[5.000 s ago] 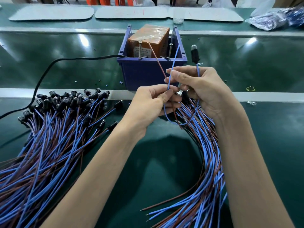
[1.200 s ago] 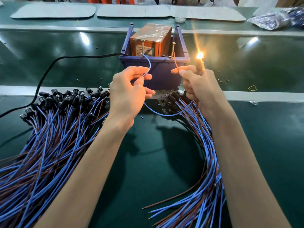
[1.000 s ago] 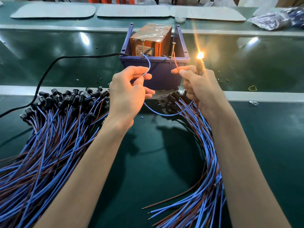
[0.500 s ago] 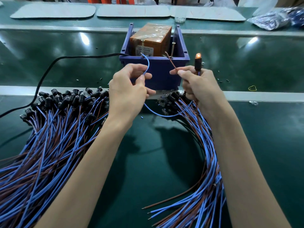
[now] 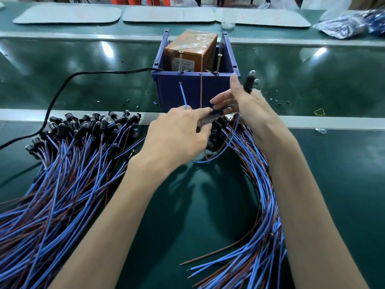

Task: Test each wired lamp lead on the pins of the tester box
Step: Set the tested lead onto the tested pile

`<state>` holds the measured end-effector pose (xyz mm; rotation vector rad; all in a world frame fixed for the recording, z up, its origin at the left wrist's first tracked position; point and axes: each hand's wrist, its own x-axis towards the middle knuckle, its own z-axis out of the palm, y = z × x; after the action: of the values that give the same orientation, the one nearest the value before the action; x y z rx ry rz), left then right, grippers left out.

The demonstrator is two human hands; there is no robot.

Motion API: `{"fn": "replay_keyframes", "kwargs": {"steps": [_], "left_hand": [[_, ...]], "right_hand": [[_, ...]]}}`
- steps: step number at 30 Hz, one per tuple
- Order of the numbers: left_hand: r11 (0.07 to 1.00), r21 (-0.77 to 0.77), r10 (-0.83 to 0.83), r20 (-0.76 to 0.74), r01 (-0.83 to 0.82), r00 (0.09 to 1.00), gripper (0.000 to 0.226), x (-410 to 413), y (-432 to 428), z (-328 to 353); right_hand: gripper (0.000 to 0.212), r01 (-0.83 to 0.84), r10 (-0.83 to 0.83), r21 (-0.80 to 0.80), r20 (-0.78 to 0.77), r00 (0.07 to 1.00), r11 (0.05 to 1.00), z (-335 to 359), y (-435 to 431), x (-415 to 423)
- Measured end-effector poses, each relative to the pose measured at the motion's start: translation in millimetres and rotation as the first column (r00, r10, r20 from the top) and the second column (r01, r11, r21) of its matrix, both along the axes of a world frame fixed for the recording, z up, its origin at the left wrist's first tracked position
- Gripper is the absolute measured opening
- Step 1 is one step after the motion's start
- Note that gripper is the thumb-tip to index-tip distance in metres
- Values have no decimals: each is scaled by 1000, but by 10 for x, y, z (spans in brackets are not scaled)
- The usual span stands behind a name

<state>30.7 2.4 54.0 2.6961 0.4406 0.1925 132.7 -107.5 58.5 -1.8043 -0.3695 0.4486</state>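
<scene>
Both stripped ends have come off the tester pins (image 5: pixel 180 61), and the lamp that was lit a second ago is dark. The lamp lead (image 5: pixel 248 86) stands holder-up at the right hand (image 5: pixel 250 113), whose fingers are partly spread; how it grips the holder is hidden. The left hand (image 5: pixel 177 132) pinches the blue wire (image 5: pixel 183 94), which rises near-vertical, its tip just below the left pin. The brown wire (image 5: pixel 201 90) climbs to the blue bin (image 5: pixel 198 97) rim, between the pins. If this lead is done, the left-hand pile of leads (image 5: pixel 73 163) lies nearer the left hand.
</scene>
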Motion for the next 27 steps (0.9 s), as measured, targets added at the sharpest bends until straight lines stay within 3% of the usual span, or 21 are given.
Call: {"fn": "replay_keyframes", "kwargs": {"steps": [5, 14, 20, 24, 27], "left_hand": [[987, 157, 13, -201, 20, 979, 37, -1, 28, -50], [948, 262, -56, -421, 181, 905, 47, -145, -127, 153], [939, -19, -302, -522, 344, 797, 53, -289, -312, 337], [911, -122, -388, -577, 394, 719, 56, -367, -327, 407], [877, -191, -449, -651, 440, 612, 55, -388, -307, 432]], "right_hand": [[77, 124, -121, 63, -52, 991, 990, 4, -56, 39], [60, 241, -234, 114, -75, 969, 964, -41, -141, 100], [63, 265, -260, 105, -59, 964, 959, -75, -135, 106], [63, 309, -306, 64, -54, 950, 949, -93, -173, 178], [59, 339, -338, 30, -41, 940, 940, -116, -277, 274]]}}
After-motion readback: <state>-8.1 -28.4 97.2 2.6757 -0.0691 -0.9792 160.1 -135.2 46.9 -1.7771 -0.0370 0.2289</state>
